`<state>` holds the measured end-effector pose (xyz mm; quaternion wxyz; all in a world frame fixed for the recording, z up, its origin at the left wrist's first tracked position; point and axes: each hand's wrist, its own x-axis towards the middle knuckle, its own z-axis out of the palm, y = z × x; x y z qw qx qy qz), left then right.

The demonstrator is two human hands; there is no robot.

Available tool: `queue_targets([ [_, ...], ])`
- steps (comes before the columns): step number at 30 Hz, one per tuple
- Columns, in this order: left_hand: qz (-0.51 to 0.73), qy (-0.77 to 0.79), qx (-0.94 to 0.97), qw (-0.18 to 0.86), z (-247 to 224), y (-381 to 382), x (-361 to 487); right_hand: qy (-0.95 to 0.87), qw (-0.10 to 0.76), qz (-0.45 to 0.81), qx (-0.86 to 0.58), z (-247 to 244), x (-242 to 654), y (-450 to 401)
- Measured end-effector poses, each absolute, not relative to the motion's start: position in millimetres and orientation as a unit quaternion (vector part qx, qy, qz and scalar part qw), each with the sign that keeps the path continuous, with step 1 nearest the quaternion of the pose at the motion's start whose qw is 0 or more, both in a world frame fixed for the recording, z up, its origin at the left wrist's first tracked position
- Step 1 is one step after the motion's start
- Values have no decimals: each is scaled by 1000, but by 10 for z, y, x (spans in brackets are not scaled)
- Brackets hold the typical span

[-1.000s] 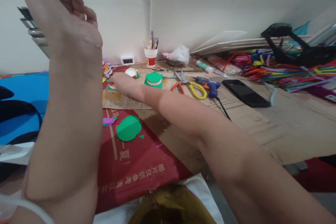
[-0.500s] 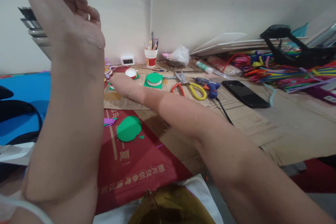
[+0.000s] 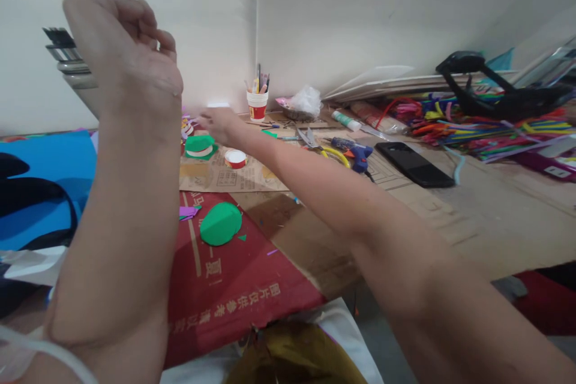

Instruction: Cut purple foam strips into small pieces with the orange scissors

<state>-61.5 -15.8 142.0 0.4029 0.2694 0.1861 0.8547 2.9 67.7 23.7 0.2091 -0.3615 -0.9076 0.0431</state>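
Note:
At upper left my left hand (image 3: 123, 30) is raised off the table, its fingers curled in toward the palm, with nothing visible in them. My right hand (image 3: 221, 122) reaches far across to the back of the table, in front of a white digital clock (image 3: 219, 105) that it partly covers. Its fingers are small and blurred, so their grip does not show. Just in front of it are a red-rimmed white round lid (image 3: 236, 158) and a green-topped round piece (image 3: 199, 145) on a green base. Nearer me, overlapping green paper discs (image 3: 221, 224) lie on red cardboard (image 3: 252, 276).
Behind my right forearm stand a cup of pens (image 3: 257, 106), scissors (image 3: 310, 139) and a blue glue gun (image 3: 360, 156). A black phone (image 3: 414, 164) lies to the right, near many coloured pipe cleaners (image 3: 499, 135). A blue sheet (image 3: 49, 186) is at left.
My right hand has moved back and slightly right, uncovering the green-topped piece. The round lid now sits nearer me. My left hand appears slightly lower and further right, still curled.

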Motion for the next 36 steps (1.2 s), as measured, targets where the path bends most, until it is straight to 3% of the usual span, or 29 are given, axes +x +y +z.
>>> queue_targets([
  [9, 847, 182, 197, 459, 1316, -23, -579, -856, 254, 78, -443, -60, 923, 363],
  [17, 845, 195, 268, 420, 1277, -87, -500, -896, 189, 11, -401, -327, 692, 171],
  [22, 849, 187, 279, 408, 1284, -87, -537, -909, 173, 33, -378, -319, 564, 257],
  [29, 854, 176, 282, 400, 1248, -16, -588, -820, 312, 230, -422, -167, 415, 712],
  [33, 856, 188, 280, 393, 1249, 1, -635, -757, 323, 404, -399, -75, 336, 964],
  [36, 858, 193, 279, 385, 1246, 0, -648, -752, 337, 388, -412, -62, 270, 1096],
])
